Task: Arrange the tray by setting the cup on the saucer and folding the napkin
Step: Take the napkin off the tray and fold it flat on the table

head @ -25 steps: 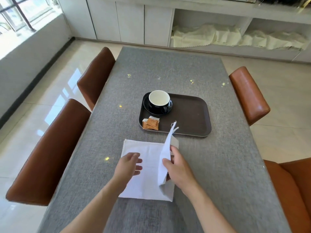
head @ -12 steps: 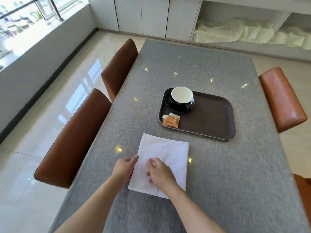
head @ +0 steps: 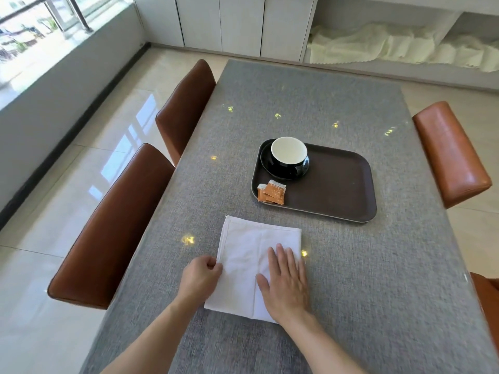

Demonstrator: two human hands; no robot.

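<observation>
A white napkin [head: 244, 255] lies folded in half on the grey table, just in front of a dark brown tray [head: 337, 190]. My left hand [head: 201, 276] pinches the napkin's left edge. My right hand [head: 286, 282] lies flat on its right half, fingers spread, pressing it down. On the tray's far left corner a black cup with a white inside [head: 288, 155] stands on a black saucer [head: 267, 164]. Two orange sachets [head: 270, 192] lie at the tray's near left corner.
The grey table [head: 378, 279] has two brown chairs [head: 113, 230] along its left side and another brown chair [head: 451, 152] on the right. White cabinets and shelves with pale cloths [head: 391, 47] line the far wall.
My right hand carried the napkin's raised right half over to the left and laid it down, then slid right and flattened on top. My left hand shifted to the napkin's left edge.
</observation>
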